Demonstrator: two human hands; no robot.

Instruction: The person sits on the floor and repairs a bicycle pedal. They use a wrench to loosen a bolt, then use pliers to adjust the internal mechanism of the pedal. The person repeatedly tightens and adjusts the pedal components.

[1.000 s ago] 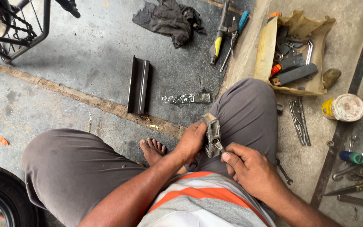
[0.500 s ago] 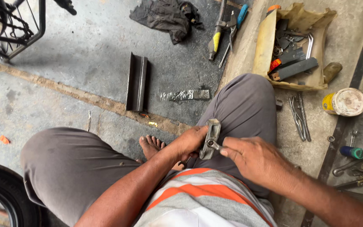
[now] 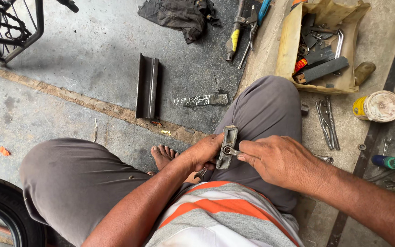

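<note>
I sit on the floor with grey trousers and a striped shirt. My left hand (image 3: 205,152) grips a small grey metal bracket (image 3: 227,147) held upright over my right thigh. A second tool tip shows below that hand. My right hand (image 3: 277,160) holds a slim ring spanner (image 3: 232,151) whose ring end sits on a bolt near the bracket's lower part. The spanner's other end (image 3: 324,158) sticks out past my wrist.
A cardboard box (image 3: 289,41) of tools stands at the upper right, with a round tin (image 3: 380,106) beside it. Pliers (image 3: 328,123), a dark metal channel (image 3: 147,86), a foil strip (image 3: 200,99), a rag (image 3: 179,16), more hand tools (image 3: 243,27) and a tyre (image 3: 5,215) lie around.
My hands rose slightly and the bracket turned upright. My right hand moved from beside the bracket to setting the spanner's ring on its bolt.
</note>
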